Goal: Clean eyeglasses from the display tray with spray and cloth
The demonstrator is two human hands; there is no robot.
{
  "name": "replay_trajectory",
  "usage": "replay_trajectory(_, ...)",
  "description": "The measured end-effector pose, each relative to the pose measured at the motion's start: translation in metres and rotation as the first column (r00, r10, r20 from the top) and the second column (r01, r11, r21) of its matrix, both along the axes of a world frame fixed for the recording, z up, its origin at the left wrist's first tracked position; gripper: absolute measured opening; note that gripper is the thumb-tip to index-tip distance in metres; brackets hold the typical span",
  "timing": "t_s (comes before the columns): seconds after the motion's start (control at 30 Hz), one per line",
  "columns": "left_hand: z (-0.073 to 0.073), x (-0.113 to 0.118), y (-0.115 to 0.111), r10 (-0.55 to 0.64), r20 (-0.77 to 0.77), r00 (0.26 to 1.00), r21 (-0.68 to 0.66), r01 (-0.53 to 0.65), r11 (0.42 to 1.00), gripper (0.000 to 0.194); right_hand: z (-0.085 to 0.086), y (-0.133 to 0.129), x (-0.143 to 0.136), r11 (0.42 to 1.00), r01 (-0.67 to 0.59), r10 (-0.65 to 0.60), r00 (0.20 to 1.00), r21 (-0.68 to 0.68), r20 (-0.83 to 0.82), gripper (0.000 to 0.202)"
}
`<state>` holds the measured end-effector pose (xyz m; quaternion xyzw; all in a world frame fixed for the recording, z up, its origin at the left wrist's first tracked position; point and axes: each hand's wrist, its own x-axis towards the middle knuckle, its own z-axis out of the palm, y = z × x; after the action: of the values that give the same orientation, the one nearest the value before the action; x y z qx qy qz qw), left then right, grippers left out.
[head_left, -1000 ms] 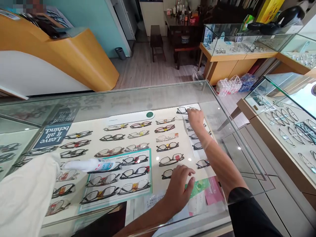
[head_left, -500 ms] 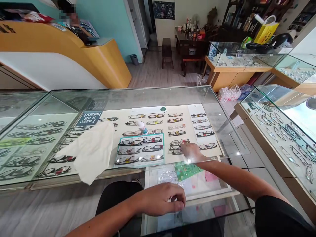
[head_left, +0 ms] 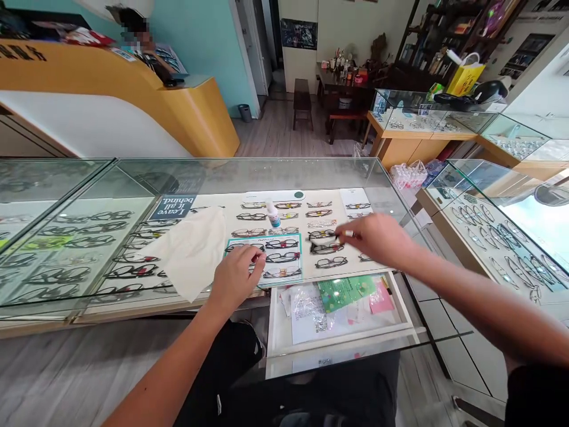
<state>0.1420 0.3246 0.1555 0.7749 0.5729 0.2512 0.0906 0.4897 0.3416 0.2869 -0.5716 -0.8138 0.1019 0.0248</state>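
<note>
My right hand is pinched on a pair of dark-framed eyeglasses, slightly smeared by motion, over the right part of the display case. Below them another pair of black eyeglasses lies on the white display board. My left hand hovers by the teal-edged card, fingers loosely bent, thumb apart, holding nothing. Just left of it a cream cloth is spread on the glass top. A small white bottle stands upright beyond the card.
The glass case holds rows of eyeglasses. Beneath its near edge, an open drawer contains papers, a green leaflet and a pink slip. More glass cases stand on the right. A person is behind the orange counter.
My right hand has drawn up and to the right from the row of frames, bringing eyeglasses with it. My left hand has moved up and left, from above the drawer to beside the cloth.
</note>
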Motion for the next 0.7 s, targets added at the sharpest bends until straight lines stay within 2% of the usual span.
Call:
replay_trajectory(0.07, -0.007, -0.001, 0.005, -0.005, -0.039, 0.999, 0.018, 0.006, 1.0, 0.028, 0.018, 0.065, 0.016, 0.972, 0.128, -0.132, 0.991, 0.195, 0.007, 0.027)
replay_trajectory(0.13, -0.011, -0.001, 0.009, -0.004, -0.055, 0.998, 0.03, 0.005, 1.0, 0.027, 0.019, 0.13, 0.031, 0.944, 0.177, -0.194, 0.98, 0.28, 0.034, 0.028)
replay_trajectory(0.2, -0.014, -0.002, 0.01, -0.001, -0.057, 0.998, 0.048, 0.004, 0.999, 0.026, 0.009, 0.183, 0.043, 0.943, 0.193, -0.223, 0.971, 0.27, 0.083, 0.03)
replay_trajectory(0.27, -0.015, -0.003, 0.01, 0.0, -0.047, 0.999, 0.058, 0.003, 0.998, 0.025, -0.008, 0.22, 0.052, 0.938, 0.236, -0.269, 0.958, 0.253, 0.103, 0.031)
replay_trajectory(0.37, -0.016, -0.006, 0.009, 0.004, -0.037, 0.999, 0.047, -0.002, 0.999, 0.027, -0.037, 0.252, 0.062, 0.933, 0.278, -0.31, 0.944, 0.229, 0.115, 0.03)
replay_trajectory(0.5, -0.017, -0.007, 0.007, 0.035, -0.034, 0.999, 0.034, -0.034, 0.999, 0.028, -0.068, 0.275, 0.076, 0.927, 0.32, -0.346, 0.93, 0.196, 0.121, 0.03)
replay_trajectory(0.6, -0.019, -0.006, 0.007, 0.056, -0.03, 0.998, 0.025, -0.055, 0.998, 0.027, -0.084, 0.284, 0.084, 0.924, 0.336, -0.36, 0.925, 0.184, 0.122, 0.03)
replay_trajectory(0.7, -0.019, -0.006, 0.007, 0.058, -0.022, 0.998, 0.02, -0.057, 0.998, 0.026, -0.093, 0.285, 0.086, 0.921, 0.349, -0.372, 0.92, 0.176, 0.123, 0.029)
